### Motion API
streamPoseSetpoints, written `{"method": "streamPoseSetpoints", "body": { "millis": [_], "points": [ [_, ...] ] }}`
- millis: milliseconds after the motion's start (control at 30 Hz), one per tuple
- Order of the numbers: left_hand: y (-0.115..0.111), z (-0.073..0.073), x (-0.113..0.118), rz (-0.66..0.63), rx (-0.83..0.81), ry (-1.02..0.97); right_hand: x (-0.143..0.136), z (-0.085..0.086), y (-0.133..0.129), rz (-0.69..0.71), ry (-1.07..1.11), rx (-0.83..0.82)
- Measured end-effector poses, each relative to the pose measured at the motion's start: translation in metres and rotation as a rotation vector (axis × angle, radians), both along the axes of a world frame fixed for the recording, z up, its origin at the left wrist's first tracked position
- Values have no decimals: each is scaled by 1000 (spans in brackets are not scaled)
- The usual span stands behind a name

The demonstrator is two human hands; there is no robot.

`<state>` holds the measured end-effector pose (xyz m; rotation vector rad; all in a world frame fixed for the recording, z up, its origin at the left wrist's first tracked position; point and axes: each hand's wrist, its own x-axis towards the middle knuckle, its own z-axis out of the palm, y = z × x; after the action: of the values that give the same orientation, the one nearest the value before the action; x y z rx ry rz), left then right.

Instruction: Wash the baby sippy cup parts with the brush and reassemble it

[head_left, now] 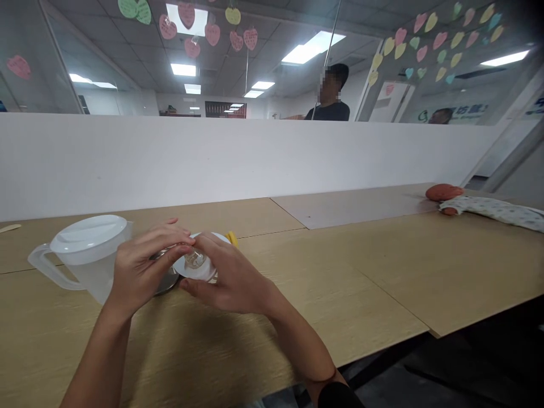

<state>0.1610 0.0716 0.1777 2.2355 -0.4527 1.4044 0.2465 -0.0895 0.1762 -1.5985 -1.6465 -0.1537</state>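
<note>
My right hand (pixel 232 277) is wrapped round a white round piece (pixel 181 266) with a clear, glassy part (pixel 194 259) at its middle. Beside it, my left hand (pixel 147 263) has its fingers bent over the top of that piece, and its fingertips meet those of my right hand. Whether the left fingers grip anything is hidden. Below and behind my left hand lies a shiny metal dish or lid (pixel 168 283), partly covered. A translucent lidded pitcher (pixel 91 255) stands just left of my left hand.
Something yellow (pixel 232 238) shows behind my right hand. A wooden stick (pixel 10 228) lies at the far left. Orange-red objects (pixel 444 192) and a patterned cloth (pixel 493 209) are at the far right. A white wall (pixel 255 158) backs the table; people are behind glass.
</note>
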Motion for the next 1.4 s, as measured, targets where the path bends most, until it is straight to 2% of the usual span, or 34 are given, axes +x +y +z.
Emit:
{"method": "streamPoseSetpoints", "body": {
  "millis": [233,400,500,567,667,733,767,867,967,1100,1233,1400],
  "points": [
    [-1,2,-2,71,132,-107,-2,3,-7,131,133,-58],
    [-8,4,-15,121,203,-31,10,4,-2,161,141,-4],
    [-9,5,-13,65,140,70,15,3,-1,61,21,64],
    [-7,1,-3,19,38,156,18,1,-1,-127,-58,108],
    [1,-24,21,-26,-265,220,27,-3,1,-375,-100,141],
    [6,-54,34,-11,-451,228,35,-5,4,-423,-90,109],
    [7,-72,38,14,-489,248,39,-6,6,-429,-84,74],
    [7,-124,41,40,-420,352,48,-8,14,-433,-79,-89],
    [2,-161,40,39,-293,444,55,-11,22,-397,-91,-304],
    [-3,-180,42,83,-330,510,65,-19,31,-360,-107,-476],
    [-3,-189,45,79,-338,527,73,-26,36,-306,-81,-601],
    [-2,-199,47,111,-308,437,76,-31,37,-236,-100,-750]
  ]
}}
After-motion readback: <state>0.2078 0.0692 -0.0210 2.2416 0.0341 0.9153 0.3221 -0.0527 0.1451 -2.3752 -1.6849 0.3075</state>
